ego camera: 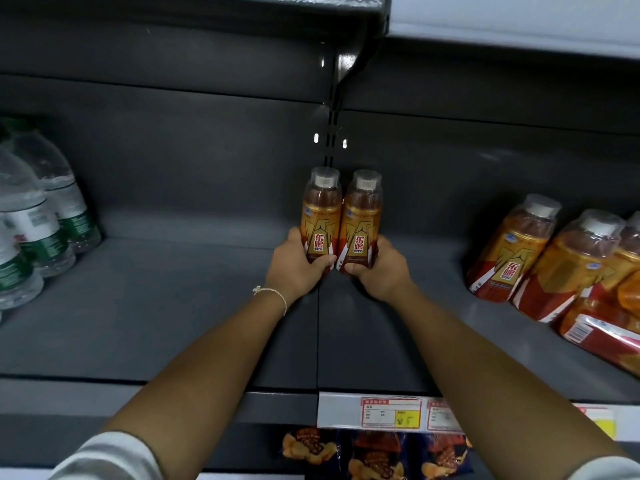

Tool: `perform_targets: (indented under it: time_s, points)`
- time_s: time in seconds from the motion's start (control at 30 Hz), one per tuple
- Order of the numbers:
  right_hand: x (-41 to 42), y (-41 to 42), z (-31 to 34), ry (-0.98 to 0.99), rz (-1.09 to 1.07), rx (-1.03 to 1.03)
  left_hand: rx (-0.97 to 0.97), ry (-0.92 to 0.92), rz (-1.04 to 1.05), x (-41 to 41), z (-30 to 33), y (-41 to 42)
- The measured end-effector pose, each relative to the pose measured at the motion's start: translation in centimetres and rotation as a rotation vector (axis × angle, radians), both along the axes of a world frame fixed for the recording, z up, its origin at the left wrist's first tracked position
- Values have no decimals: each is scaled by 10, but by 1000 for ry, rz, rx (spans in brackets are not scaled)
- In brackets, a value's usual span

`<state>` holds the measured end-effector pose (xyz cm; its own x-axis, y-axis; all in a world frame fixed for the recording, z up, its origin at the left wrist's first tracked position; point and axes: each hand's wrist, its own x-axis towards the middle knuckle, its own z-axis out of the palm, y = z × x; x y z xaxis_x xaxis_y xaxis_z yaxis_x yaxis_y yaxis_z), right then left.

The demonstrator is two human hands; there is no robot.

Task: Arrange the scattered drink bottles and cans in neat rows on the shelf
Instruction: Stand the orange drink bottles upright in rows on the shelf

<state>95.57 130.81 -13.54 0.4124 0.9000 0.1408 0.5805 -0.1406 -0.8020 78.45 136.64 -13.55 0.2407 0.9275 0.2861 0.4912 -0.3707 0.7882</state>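
Observation:
Two orange energy-drink bottles with clear caps stand upright side by side at the middle of the grey shelf [173,306], near its back wall. My left hand [294,268] grips the base of the left bottle [320,216]. My right hand [379,271] grips the base of the right bottle [362,220]. The two bottles touch each other. More bottles of the same orange drink [512,251] stand at the right, some upright and leaning in the wide-angle view, and one lies on its side [602,334] near the front.
Several clear water bottles with green-and-white labels [38,220] stand at the left end of the shelf. Price tags [391,412] hang on the shelf's front rail. Snack bags [374,455] sit on the level below. Another shelf [519,26] overhangs above.

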Motion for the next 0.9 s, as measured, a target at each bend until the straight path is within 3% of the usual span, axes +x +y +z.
perform_targets:
  time_s: [0.27, 0.33, 0.4, 0.47, 0.73, 0.9]
  points:
    - [-5, -5, 2, -39, -16, -8, -94, 38, -21, -1, 9, -10]
    - [-3, -10, 5, -62, -12, 3, -87, 230, 39, -1, 16, -17]
    - [2, -16, 9, -93, -31, 13, 105, 573, 201, 1, 27, -30]
    - [10, -23, 15, -116, -67, -4, 314, 693, 242, 6, 44, -45]
    - [52, -74, 55, -168, -152, 121, 512, 468, -167, 66, 98, -81]
    - [86, -111, 61, -143, -122, 205, 417, 345, -282, 114, 94, -93]
